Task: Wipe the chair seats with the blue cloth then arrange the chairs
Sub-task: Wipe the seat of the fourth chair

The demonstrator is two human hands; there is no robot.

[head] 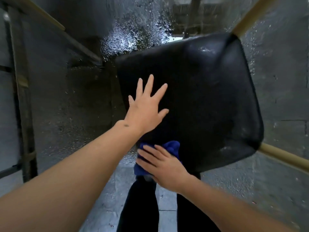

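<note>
**A:** ok so where's the cloth sitting in this one?

**B:** the blue cloth is bunched up at the near edge of the black chair seat, right on the corner closest to the person. The right hand is on top of it, fingers laid flat and pointing left across the fabric, pressing it down onto the seat. Part of the cloth pokes out above the knuckles and a bit hangs off below the fingers, past the seat edge

**A:** and the other hand?

**B:** left hand is spread wide, palm down on the seat, fingers fanned out and straight, holding nothing. It's up and a little left of the cloth, near the seat's left edge. Its wrist crosses just above the cloth, so the two hands are close but not touching as far as I can see

**A:** seat look wet or anything?

**B:** there's a shiny patch on the far right part of it, can't say more than that. Light wooden chair legs stick out on the right side, one at top right and one at lower right. The floor is grey concrete with a glossy stretch beyond the seat, and the person's dark trouser legs show below the hands
</note>
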